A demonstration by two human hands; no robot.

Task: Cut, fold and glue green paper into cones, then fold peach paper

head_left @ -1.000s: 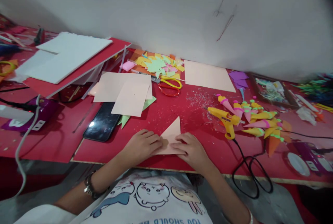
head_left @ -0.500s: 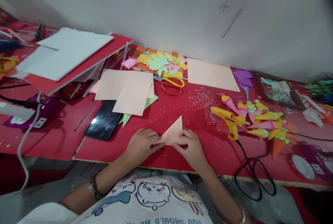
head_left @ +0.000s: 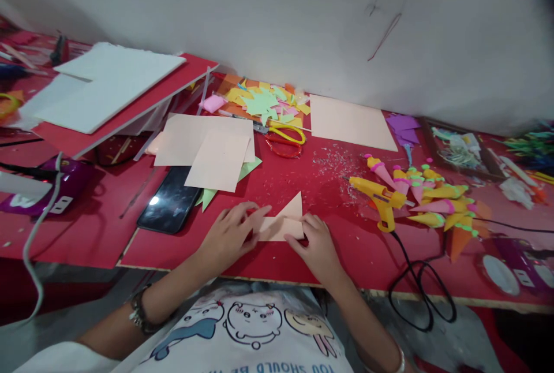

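A pale peach sheet of paper (head_left: 285, 227) lies on the red table in front of me, its bottom edge folded up into a straight band and a pointed corner standing out above. My right hand (head_left: 319, 246) pinches the band's right end between thumb and fingers. At the left end, my left hand (head_left: 231, 237) has its fingers apart, with the index finger reaching over the paper and the thumb low by its edge. Whether the left fingertips touch the paper is hard to tell.
Left of the hands are a black phone (head_left: 169, 202) and stacked peach sheets (head_left: 219, 162). Behind lie scissors (head_left: 285, 133) and paper scraps (head_left: 262, 101). To the right are a yellow glue gun (head_left: 378, 194) with looping cable and several small paper cones (head_left: 433, 205).
The lower edge of the paper has been folded up into a flat band. My left hand has loosened and raised its fingers; my right hand keeps holding the right end.
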